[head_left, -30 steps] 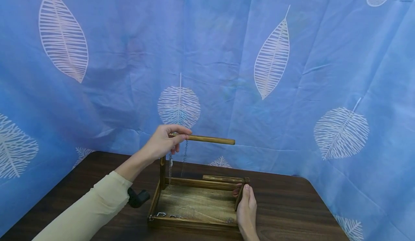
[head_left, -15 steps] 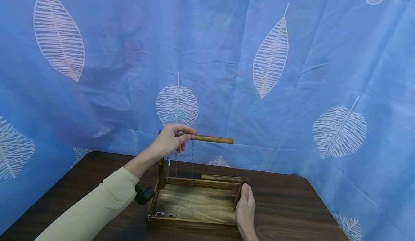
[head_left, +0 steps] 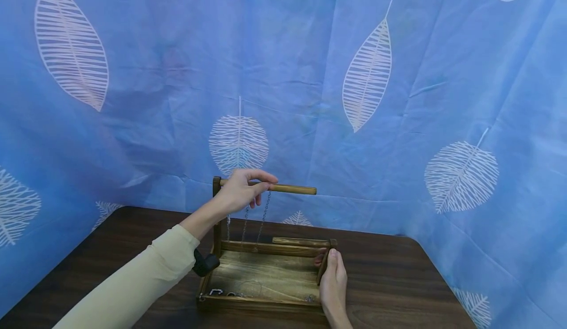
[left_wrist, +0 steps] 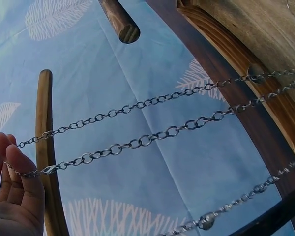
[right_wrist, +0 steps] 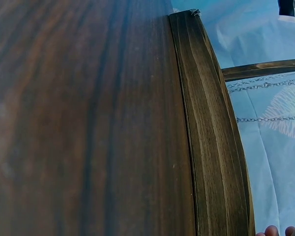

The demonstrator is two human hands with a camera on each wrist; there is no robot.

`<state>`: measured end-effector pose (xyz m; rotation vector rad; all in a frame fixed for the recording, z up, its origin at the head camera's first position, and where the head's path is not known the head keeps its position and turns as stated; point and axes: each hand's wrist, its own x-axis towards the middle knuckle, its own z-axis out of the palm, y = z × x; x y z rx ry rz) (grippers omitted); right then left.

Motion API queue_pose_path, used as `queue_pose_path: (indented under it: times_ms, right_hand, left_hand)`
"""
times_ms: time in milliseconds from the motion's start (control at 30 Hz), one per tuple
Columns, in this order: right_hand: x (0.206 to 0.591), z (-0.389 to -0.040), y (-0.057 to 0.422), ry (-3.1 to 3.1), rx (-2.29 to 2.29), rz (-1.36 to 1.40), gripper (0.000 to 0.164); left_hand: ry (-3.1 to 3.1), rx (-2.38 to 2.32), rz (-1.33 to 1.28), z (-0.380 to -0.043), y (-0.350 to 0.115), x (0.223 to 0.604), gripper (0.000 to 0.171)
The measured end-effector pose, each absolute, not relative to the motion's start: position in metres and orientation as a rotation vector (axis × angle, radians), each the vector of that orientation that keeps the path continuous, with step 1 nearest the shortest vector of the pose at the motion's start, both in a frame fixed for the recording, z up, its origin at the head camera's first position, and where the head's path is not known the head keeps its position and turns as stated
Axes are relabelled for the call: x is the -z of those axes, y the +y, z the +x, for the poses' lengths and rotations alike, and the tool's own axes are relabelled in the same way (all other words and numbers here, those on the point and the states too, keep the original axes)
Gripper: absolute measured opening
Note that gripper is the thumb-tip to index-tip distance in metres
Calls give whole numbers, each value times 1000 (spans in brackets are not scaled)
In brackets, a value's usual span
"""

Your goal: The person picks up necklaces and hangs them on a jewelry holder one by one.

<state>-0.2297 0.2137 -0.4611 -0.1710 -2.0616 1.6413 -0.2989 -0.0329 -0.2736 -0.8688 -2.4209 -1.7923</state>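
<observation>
A wooden jewelry stand has a tray (head_left: 270, 270), a tall left post (head_left: 216, 230) and a high bar (head_left: 294, 190) reaching right from it. My left hand (head_left: 245, 191) is up at this bar, pinching a silver chain necklace (left_wrist: 145, 141) between thumb and fingers. In the left wrist view its two strands run from the fingertips down to a loop with a small disc pendant (left_wrist: 255, 73); a clasp shows near the fingers. A beaded chain (left_wrist: 206, 222) hangs nearer the post. My right hand (head_left: 334, 284) grips the short right post (head_left: 324, 265) of the stand.
A lower, shorter bar (head_left: 301, 242) extends left from the short post. Small silver jewelry (head_left: 216, 292) lies along the tray's front edge. The stand rests on a dark wooden table (head_left: 390, 275), with a blue leaf-patterned curtain (head_left: 301, 73) behind.
My left hand has moved right along the high bar with the necklace, uncovering the top of the tall post. My right hand keeps its grip on the short post.
</observation>
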Motion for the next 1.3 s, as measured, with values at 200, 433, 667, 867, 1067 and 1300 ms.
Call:
queue_pose_path:
  times_ms: [200,433,667,867,1067,1300]
  right_hand:
    - [461,-229,213,-2057,-1639,-178,52]
    - [461,-228,212,-2046,-1658,-176,53]
    - [460,-228,212,-2046,-1658,-171,53]
    - [460,-228,213,-2029,-1671,-159,51]
    - [460,-228,214,-2042,-1660,-166,52]
    - [461,-229,214,-2050,-1652,-162,51]
  left_hand:
    - [-2441,1773,-882,-302,-24,273,23]
    - [-2445,1761,-915,-306,-13,274,23]
    - [-2440,1761,-962,-309,0,274,23]
    - [-2442,1718,-998,-310,15,272,22]
    - [-2464,1686,-1041,-310,29,271,23]
    - [-2492,1652,-1060,-308,44,269,23]
